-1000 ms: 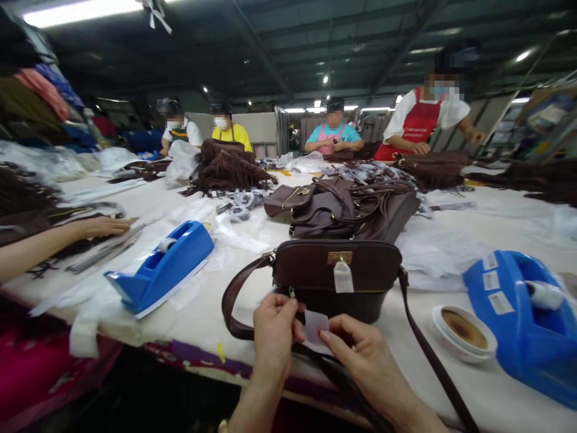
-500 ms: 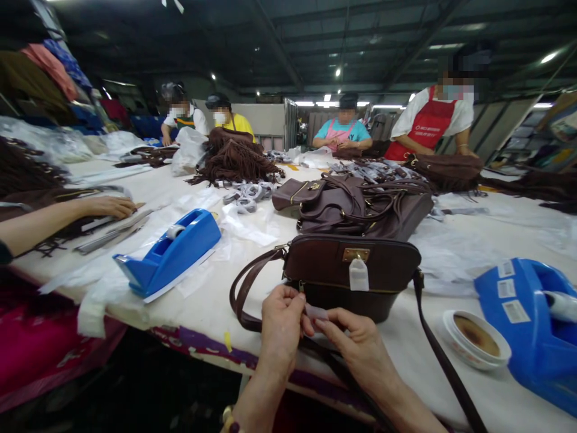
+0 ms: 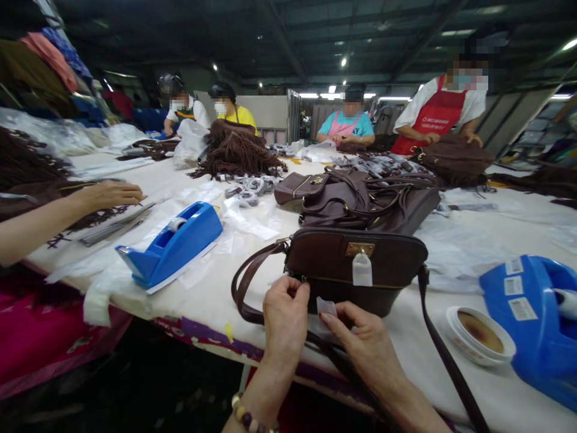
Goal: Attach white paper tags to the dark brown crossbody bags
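Observation:
A dark brown handbag (image 3: 356,258) stands upright at the table's near edge, its shoulder strap (image 3: 439,337) hanging down over the edge on the right. A small translucent sleeve (image 3: 362,270) covers something at its gold plate. My left hand (image 3: 286,307) is closed at the bag's lower left, fingers pinched at the zipper pull (image 3: 304,279) by the end of the zip. Just right of it, my right hand (image 3: 356,331) pinches a small translucent plastic sleeve (image 3: 326,307) between thumb and fingers, in front of the bag and apart from my left hand.
Blue tape dispensers stand left (image 3: 174,243) and right (image 3: 532,325), with a small round tub (image 3: 480,335) beside the right one. More brown bags (image 3: 360,201) lie behind. A co-worker's arm (image 3: 67,213) reaches in from the left; several people work across the table.
My hands, together at the plastic sleeve before, have drawn apart. The sleeve stays in my right hand, while my left hand is now up at the zipper pull. The co-worker's left-side hand has lifted slightly.

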Demonstrator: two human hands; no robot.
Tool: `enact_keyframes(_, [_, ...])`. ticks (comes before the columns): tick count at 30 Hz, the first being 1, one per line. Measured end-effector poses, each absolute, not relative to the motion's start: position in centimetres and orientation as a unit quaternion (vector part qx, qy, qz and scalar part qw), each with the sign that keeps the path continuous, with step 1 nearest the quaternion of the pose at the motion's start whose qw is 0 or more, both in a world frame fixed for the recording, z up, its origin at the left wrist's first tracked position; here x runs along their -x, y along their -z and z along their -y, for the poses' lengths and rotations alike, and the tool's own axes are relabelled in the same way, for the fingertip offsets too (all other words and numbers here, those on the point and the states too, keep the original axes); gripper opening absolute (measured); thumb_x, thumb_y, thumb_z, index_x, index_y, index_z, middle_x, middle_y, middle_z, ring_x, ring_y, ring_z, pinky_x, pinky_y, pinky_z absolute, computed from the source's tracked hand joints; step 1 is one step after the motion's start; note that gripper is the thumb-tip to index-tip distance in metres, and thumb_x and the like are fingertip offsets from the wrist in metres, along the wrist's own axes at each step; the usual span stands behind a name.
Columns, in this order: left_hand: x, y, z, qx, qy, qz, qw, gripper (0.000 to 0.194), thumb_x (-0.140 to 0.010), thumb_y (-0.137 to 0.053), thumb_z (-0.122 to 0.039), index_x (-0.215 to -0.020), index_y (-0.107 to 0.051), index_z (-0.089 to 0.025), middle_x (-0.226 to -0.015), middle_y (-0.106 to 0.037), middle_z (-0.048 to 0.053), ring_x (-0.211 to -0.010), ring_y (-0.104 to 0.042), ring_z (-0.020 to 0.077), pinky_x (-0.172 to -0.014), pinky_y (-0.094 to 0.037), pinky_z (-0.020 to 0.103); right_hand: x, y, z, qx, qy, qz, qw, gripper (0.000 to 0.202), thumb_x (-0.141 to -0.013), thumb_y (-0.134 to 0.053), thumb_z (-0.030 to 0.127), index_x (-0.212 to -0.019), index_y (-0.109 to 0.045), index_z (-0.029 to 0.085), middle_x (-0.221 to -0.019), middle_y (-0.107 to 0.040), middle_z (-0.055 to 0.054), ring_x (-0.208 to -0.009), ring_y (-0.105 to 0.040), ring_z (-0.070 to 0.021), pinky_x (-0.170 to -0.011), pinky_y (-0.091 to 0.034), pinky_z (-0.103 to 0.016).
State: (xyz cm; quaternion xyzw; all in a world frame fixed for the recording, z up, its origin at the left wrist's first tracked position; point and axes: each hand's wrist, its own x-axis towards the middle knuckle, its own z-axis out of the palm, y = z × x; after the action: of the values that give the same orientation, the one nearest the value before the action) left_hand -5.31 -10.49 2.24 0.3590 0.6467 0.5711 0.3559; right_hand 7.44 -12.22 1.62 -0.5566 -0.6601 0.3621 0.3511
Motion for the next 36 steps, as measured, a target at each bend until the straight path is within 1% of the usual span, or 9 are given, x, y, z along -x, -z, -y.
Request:
enact_keyframes(3, [5.3, -2.5, 10.8, -0.351, -0.570, -0.639, 0.378, 0.018, -0.063, -0.064, -0.023, -0.050, -0.052, -0.018, -0.033, -0.047, -0.005, -0.036, -0.038, 0.0086, -0.044, -0.028, 0.023, -7.4, -1.6, 12.2, 0.556, -0.361, 0.665, 0.343, 0.030, -0.078, -0.050, 0.040, -0.071, -0.064, 0.015, -0.064, -0.061, -0.002, -0.058, -0.051, -0.0143, -0.055, -0.037, -0.024])
enact_keyframes(7, [4.9, -2.7, 10.7, -0.308, -0.586, -0.610, 0.436, 0.017, -0.060, -0.064, -0.023, -0.052, -0.049, -0.018, -0.030, -0.045, -0.006, -0.031, -0.036, 0.0078, -0.039, -0.025, 0.022, -7.4, -1.4, 12.4, 0.555, -0.361, 0.667, 0.340, 0.032, -0.077, -0.048, 0.041, -0.071, -0.065, 0.014, -0.064, -0.062, -0.003, -0.059, -0.051, -0.0148, -0.055, -0.037, -0.024])
enact_keyframes(12, [4.6, -3.1, 10.5, -0.250, -0.610, -0.577, 0.483, 0.017, -0.055, -0.066, -0.024, -0.063, -0.054, -0.015, -0.033, -0.045, -0.008, -0.031, -0.035, 0.0057, -0.038, -0.023, 0.019, -7.7, -1.3, 12.5, 0.559, -0.354, 0.667, 0.342, 0.031, -0.077, -0.048, 0.041, -0.072, -0.065, 0.015, -0.064, -0.063, -0.003, -0.058, -0.053, -0.0148, -0.055, -0.038, -0.024])
enact_keyframes(17, [4.9, -3.4, 10.3, -0.216, -0.605, -0.568, 0.515, 0.019, -0.050, -0.068, -0.025, -0.057, -0.057, -0.012, -0.041, -0.052, -0.003, -0.033, -0.039, 0.0052, -0.038, -0.023, 0.019, -7.5, -1.5, 12.4, 0.550, -0.344, 0.673, 0.354, 0.028, -0.076, -0.051, 0.038, -0.070, -0.065, 0.015, -0.063, -0.064, -0.002, -0.057, -0.056, -0.0144, -0.055, -0.039, -0.023])
enact_keyframes(19, [5.0, -3.4, 10.2, -0.205, -0.603, -0.570, 0.519, 0.018, -0.050, -0.069, -0.025, -0.055, -0.058, -0.012, -0.044, -0.055, -0.001, -0.034, -0.040, 0.0054, -0.038, -0.022, 0.019, -7.2, -1.6, 12.3, 0.544, -0.340, 0.680, 0.355, 0.027, -0.076, -0.051, 0.037, -0.070, -0.065, 0.015, -0.062, -0.064, -0.002, -0.057, -0.056, -0.0141, -0.054, -0.038, -0.022])
enact_keyframes(24, [5.0, -3.1, 10.0, -0.200, -0.607, -0.574, 0.512, 0.016, -0.050, -0.069, -0.023, -0.051, -0.059, -0.012, -0.044, -0.056, 0.000, -0.037, -0.037, 0.0042, -0.038, -0.020, 0.019, -6.8, -1.7, 12.0, 0.540, -0.341, 0.687, 0.345, 0.024, -0.076, -0.052, 0.035, -0.069, -0.066, 0.015, -0.061, -0.064, -0.001, -0.056, -0.055, -0.0135, -0.054, -0.038, -0.022])
enact_keyframes(26, [5.1, -2.9, 9.9, -0.208, -0.609, -0.569, 0.512, 0.017, -0.051, -0.070, -0.024, -0.049, -0.058, -0.012, -0.042, -0.053, -0.001, -0.037, -0.035, 0.0035, -0.039, -0.019, 0.020, -6.6, -1.8, 11.9, 0.540, -0.345, 0.687, 0.342, 0.023, -0.075, -0.053, 0.034, -0.070, -0.065, 0.015, -0.061, -0.064, -0.001, -0.057, -0.056, -0.0136, -0.054, -0.038, -0.022])
enact_keyframes(31, [5.1, -2.8, 10.0, -0.216, -0.611, -0.565, 0.511, 0.018, -0.052, -0.070, -0.025, -0.047, -0.056, -0.013, -0.033, -0.041, -0.006, -0.035, -0.031, 0.0036, -0.039, -0.019, 0.020, -6.2, -1.9, 11.7, 0.539, -0.350, 0.684, 0.346, 0.021, -0.076, -0.054, 0.033, -0.068, -0.065, 0.016, -0.060, -0.063, 0.000, -0.056, -0.055, -0.0128, -0.053, -0.037, -0.022])
enact_keyframes(36, [5.0, -3.0, 10.1, -0.219, -0.616, -0.564, 0.505, 0.019, -0.053, -0.070, -0.025, -0.047, -0.056, -0.014, -0.034, -0.041, -0.006, -0.036, -0.031, 0.0040, -0.040, -0.020, 0.021, -5.8, -1.9, 11.6, 0.535, -0.348, 0.684, 0.354, 0.022, -0.076, -0.054, 0.033, -0.066, -0.063, 0.016, -0.057, -0.061, 0.001, -0.054, -0.052, -0.0117, -0.051, -0.036, -0.021])
